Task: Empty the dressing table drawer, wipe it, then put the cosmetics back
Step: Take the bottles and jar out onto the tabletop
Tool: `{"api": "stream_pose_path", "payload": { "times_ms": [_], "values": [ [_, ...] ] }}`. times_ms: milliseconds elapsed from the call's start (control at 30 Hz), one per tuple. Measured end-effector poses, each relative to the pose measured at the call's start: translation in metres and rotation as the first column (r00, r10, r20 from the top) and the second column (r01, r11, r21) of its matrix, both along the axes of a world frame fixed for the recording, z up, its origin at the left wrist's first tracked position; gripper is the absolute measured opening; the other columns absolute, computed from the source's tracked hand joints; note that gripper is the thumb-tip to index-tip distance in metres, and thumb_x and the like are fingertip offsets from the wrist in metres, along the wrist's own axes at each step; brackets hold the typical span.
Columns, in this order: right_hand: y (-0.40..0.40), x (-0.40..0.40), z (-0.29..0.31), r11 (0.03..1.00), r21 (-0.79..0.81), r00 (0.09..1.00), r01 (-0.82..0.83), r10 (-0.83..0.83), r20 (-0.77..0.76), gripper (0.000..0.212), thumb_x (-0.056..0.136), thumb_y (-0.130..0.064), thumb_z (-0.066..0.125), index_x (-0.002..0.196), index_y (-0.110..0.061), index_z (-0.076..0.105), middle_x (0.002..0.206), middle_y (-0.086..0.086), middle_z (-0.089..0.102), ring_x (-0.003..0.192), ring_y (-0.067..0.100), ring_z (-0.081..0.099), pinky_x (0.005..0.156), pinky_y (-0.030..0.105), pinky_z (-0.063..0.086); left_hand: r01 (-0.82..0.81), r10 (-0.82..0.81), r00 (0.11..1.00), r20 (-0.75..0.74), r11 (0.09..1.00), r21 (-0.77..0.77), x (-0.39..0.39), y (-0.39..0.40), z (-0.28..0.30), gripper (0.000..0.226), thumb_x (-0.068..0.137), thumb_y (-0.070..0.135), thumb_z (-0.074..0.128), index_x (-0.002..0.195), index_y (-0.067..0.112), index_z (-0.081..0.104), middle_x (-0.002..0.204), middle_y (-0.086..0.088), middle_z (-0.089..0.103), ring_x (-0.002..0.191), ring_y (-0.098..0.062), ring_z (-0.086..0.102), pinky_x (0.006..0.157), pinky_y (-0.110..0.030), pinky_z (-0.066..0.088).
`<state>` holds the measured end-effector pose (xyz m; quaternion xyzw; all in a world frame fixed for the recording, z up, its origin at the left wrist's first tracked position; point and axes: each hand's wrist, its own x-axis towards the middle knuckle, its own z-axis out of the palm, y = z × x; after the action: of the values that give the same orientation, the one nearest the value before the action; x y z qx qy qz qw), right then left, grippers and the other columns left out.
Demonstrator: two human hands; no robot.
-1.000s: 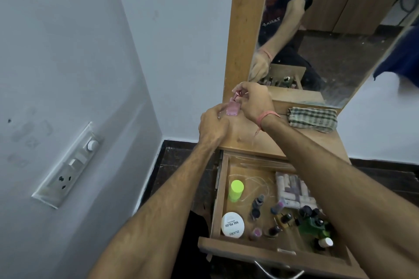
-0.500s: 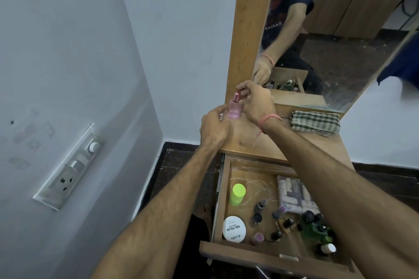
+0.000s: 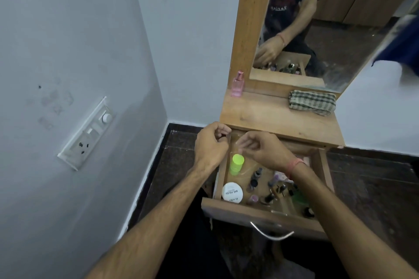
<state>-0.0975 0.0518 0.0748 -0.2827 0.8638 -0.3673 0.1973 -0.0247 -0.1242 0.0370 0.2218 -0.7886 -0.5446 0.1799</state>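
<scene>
While 1 pink bottle [image 3: 237, 85] stands on the surface [image 3: 278, 118], both hands, left [image 3: 212, 142] and right [image 3: 263, 148], hover loosely curled and empty over the full drawer [image 3: 260, 213], so emptying goes on; next, grab the green tube [image 3: 236, 164].

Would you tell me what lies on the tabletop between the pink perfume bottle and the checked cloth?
Nothing: in the head view, bare wood separates the pink perfume bottle from the checked cloth.

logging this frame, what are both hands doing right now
Left hand: fingers loosely curled, holding nothing, beside the drawer.
Right hand: relaxed, empty, above the drawer.
</scene>
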Motion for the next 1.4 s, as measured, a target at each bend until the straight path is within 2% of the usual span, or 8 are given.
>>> {"api": "stream_pose_path", "payload": {
  "times_ms": [167,300,467,600,833,1133,1267,1400],
  "values": [
    [0.002,0.025,-0.008,0.956,0.266,0.975,-0.124,0.167,-0.147,0.047,0.081,-0.034,0.093,0.123,-0.034,0.072,0.119,-0.010,0.062,0.103,0.012,0.066,0.092,0.033,0.053,0.067,-0.065,0.996,0.065,0.997,-0.025,0.031,0.014,-0.006,0.030,0.091,0.000,0.069,0.099,0.027,0.080,0.094,0.017,0.080,0.091,0.001,0.072,0.093,-0.033,0.062],
    [-0.008,0.031,-0.010,0.939,0.341,0.950,-0.051,0.150,-0.272,0.045,0.083,-0.027,0.090,0.122,-0.034,0.069,0.124,-0.006,0.065,0.114,0.022,0.064,0.099,0.039,0.051,0.072,-0.065,0.990,0.122,0.996,-0.050,0.041,0.020,-0.004,0.020,0.097,0.011,0.073,0.100,0.031,0.077,0.094,0.020,0.079,0.090,0.002,0.073,0.094,-0.038,0.063],
    [-0.007,0.031,-0.006,0.956,0.293,0.943,-0.010,0.107,-0.316,0.037,0.087,-0.020,0.087,0.118,-0.032,0.070,0.118,-0.006,0.066,0.113,0.022,0.065,0.095,0.038,0.051,0.078,-0.070,0.984,0.164,0.996,-0.046,0.047,0.019,-0.001,0.026,0.102,0.010,0.067,0.109,0.031,0.080,0.100,0.024,0.078,0.102,0.007,0.071,0.104,-0.041,0.060],
    [-0.005,0.019,0.018,0.990,0.133,0.925,-0.039,0.086,-0.370,0.038,0.091,-0.013,0.081,0.120,-0.029,0.063,0.118,-0.011,0.055,0.109,0.014,0.057,0.100,0.038,0.048,0.074,-0.073,0.997,0.038,0.997,-0.017,0.044,0.019,0.014,0.032,0.098,0.015,0.059,0.111,0.031,0.083,0.103,0.025,0.081,0.104,0.008,0.073,0.104,-0.037,0.060],
    [-0.022,-0.029,0.069,0.999,-0.033,0.858,0.039,-0.051,-0.511,0.048,0.094,0.005,0.069,0.133,-0.024,0.064,0.129,-0.004,0.053,0.114,0.009,0.057,0.097,0.012,0.040,0.115,-0.121,0.983,-0.135,0.992,-0.053,-0.004,0.016,0.063,0.061,0.088,0.009,0.042,0.137,0.020,0.076,0.138,0.005,0.076,0.126,-0.011,0.066,0.113,-0.028,0.050],
    [-0.063,-0.079,0.059,0.993,-0.048,0.869,0.111,-0.120,-0.480,0.041,0.099,0.002,0.066,0.127,-0.028,0.066,0.124,-0.007,0.050,0.118,0.019,0.060,0.110,0.038,0.049,0.203,-0.202,0.979,0.018,0.979,-0.037,-0.058,-0.023,0.075,0.059,0.100,-0.004,0.046,0.149,0.019,0.069,0.153,-0.004,0.066,0.139,-0.017,0.057,0.118,-0.030,0.044],
    [-0.071,-0.090,0.054,0.996,-0.034,0.880,0.085,-0.091,-0.466,0.043,0.099,0.004,0.064,0.126,-0.028,0.066,0.128,-0.006,0.051,0.118,0.013,0.057,0.112,0.031,0.047,0.225,-0.221,0.973,0.072,0.973,-0.054,-0.068,-0.036,0.071,0.062,0.101,-0.007,0.044,0.152,0.019,0.066,0.155,-0.005,0.064,0.140,-0.017,0.056,0.100,-0.014,0.044],
    [-0.077,-0.098,0.055,0.997,-0.033,0.879,0.069,-0.077,-0.471,0.042,0.100,0.005,0.063,0.131,-0.024,0.068,0.134,-0.002,0.055,0.136,0.016,0.053,0.117,0.029,0.041,0.223,-0.219,0.974,0.058,0.972,-0.068,-0.074,-0.042,0.069,0.060,0.104,-0.007,0.043,0.154,0.018,0.064,0.157,-0.007,0.063,0.144,-0.023,0.056,0.113,-0.032,0.049]
  ]
}}
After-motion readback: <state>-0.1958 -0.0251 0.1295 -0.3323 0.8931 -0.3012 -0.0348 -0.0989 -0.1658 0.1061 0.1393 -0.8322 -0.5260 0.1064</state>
